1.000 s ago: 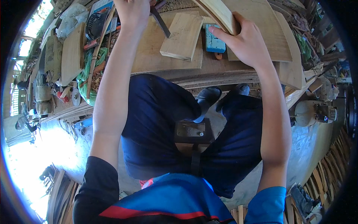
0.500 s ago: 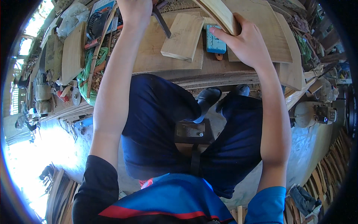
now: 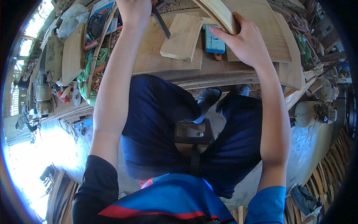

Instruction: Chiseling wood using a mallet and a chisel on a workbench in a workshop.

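My right hand grips the near end of a pale curved piece of wood, thumb on one side and fingers on the other. The wood runs out past the top edge. My left hand is at the top edge, its fingers cut off, so what it holds does not show. Beside it a dark flat metal bar slants down to a short wooden block with pencil marks. A worn blue block lies just left of my right hand, a small orange-brown end poking out below it.
Flat boards lie on the wooden bench in front of me. Tools, a green plastic bag and upright wood pieces crowd the left. A round-bodied machine stands at right, above stacked wood strips. My legs are under the bench edge.
Hardly anything differs: the view has shifted very slightly, and both hands keep their places, the right one still on the curved wood.
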### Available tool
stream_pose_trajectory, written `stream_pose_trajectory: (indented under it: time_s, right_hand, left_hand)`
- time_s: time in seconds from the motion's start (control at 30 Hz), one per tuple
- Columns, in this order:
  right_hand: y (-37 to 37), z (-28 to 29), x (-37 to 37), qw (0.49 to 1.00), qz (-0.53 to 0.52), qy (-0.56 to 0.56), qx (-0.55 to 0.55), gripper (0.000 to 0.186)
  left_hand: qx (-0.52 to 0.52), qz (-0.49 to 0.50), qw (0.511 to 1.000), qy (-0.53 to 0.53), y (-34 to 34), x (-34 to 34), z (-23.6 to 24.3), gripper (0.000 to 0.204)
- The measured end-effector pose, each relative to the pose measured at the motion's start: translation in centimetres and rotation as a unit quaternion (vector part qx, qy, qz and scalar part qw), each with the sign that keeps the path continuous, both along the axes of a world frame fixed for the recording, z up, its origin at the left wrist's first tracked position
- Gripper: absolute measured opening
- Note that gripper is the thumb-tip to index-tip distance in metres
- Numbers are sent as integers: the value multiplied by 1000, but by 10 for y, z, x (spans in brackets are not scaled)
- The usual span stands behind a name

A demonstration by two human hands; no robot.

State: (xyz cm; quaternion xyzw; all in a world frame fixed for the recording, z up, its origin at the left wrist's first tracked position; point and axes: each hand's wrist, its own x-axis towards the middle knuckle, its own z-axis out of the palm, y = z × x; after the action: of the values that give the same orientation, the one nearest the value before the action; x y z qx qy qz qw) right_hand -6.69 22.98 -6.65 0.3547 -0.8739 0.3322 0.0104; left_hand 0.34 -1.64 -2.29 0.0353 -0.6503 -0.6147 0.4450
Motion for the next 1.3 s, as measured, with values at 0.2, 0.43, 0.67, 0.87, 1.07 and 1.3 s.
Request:
stream_pose_trajectory:
  time_s: [0.2, 0.43, 0.67, 0.87, 1.07, 1.3]
  right_hand:
    - [-1, 8, 7, 1000, 0, -13, -26, 75]
    - [1, 9, 4, 1000, 8, -6, -28, 73]
    - [4, 21, 2, 999, 18, -23, -32, 82]
    - [3, 62, 9, 988, 3, -113, -109, 87]
    - [7, 150, 10, 996, 41, 73, -27, 73]
    - [-14, 242, 44, 983, -52, 125, -121, 57]
  left_hand:
    - [-2, -8, 1000, 6, 3, 0, 0, 51]
    - [-48, -25, 998, 18, 1, -2, -4, 49]
    - [-6, -9, 1000, -5, 5, -3, -5, 45]
    - [77, -283, 934, 202, 2, -2, -10, 42]
    - [110, -157, 976, 104, 18, -6, -4, 24]
    - [82, -207, 966, 133, 10, -14, -6, 22]
